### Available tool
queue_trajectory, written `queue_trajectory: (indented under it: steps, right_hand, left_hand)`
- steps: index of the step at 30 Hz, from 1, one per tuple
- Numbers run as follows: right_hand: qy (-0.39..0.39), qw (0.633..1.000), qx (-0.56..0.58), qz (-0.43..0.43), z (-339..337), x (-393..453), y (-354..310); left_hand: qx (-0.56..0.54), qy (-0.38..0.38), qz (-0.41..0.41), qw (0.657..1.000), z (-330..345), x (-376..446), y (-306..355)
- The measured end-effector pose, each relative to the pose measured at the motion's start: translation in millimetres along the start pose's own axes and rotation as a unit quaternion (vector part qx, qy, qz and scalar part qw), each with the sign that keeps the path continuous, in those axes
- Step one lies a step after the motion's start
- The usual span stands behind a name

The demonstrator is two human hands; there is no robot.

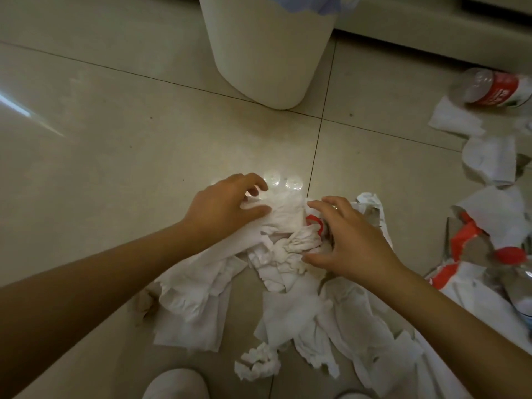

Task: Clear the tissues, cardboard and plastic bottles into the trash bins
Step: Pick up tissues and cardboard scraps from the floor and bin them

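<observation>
Tissues (276, 254) lie heaped on the floor (115, 145) between both hands. Left hand (224, 208) grips a tissue-wrapped plastic bottle (283, 197); right hand (349, 240) spreads over the heap. Beyond them stands a white trash bin (267, 53).

The floor (115, 145) is pale beige glossy tile crossed by thin dark grout lines, with a white streak of glare at its left edge. The trash bin (264, 53) is plain cream, and its liner (325, 4) shows pale lilac-blue at the rim. The tissues (288, 312) are white, shading to grey in their creases. The far plastic bottle (495, 87) is clear with a red label bearing white marks. The near bottle (515, 272) is clear with a red cap. The cardboard (472, 249) is grey-brown with red-orange and white print. The shoe (175, 384) is off-white.
</observation>
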State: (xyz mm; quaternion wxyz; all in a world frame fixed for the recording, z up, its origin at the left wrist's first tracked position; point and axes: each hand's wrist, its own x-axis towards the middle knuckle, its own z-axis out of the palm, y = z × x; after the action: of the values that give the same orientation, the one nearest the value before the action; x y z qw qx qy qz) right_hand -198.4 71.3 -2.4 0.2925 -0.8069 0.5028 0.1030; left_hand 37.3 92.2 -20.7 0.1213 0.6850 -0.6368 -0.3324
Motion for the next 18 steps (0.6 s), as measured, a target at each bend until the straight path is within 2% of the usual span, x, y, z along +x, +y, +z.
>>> queue_trajectory:
  steps: [3, 5, 7, 10, 16, 18]
  right_hand:
    - [-0.021, 1.0, -0.003, 0.006, 6, 2, 0]
    - [-0.023, 1.0, 0.012, 0.001, 10, 2, -1]
    - [-0.026, 0.999, 0.018, -0.01, 15, 1, -2]
    - [-0.045, 0.999, 0.018, -0.02, 19, 0, -6]
    - [-0.078, 0.988, -0.109, -0.076, 34, 0, -13]
    - [-0.054, 0.978, -0.167, -0.111, 44, 1, -14]
  left_hand:
    - [0.067, -0.093, -0.017, 0.993, 17, -7, 8]
    - [0.11, -0.11, 0.025, 0.987, 30, -11, 9]
    - [0.081, -0.08, 0.062, 0.992, 30, -11, 7]
    - [0.011, -0.013, 0.072, 0.997, 12, -9, 3]
    - [-0.088, 0.071, -0.009, 0.994, -29, -6, -11]
    - [-0.111, 0.08, -0.028, 0.99, -34, -7, -12]
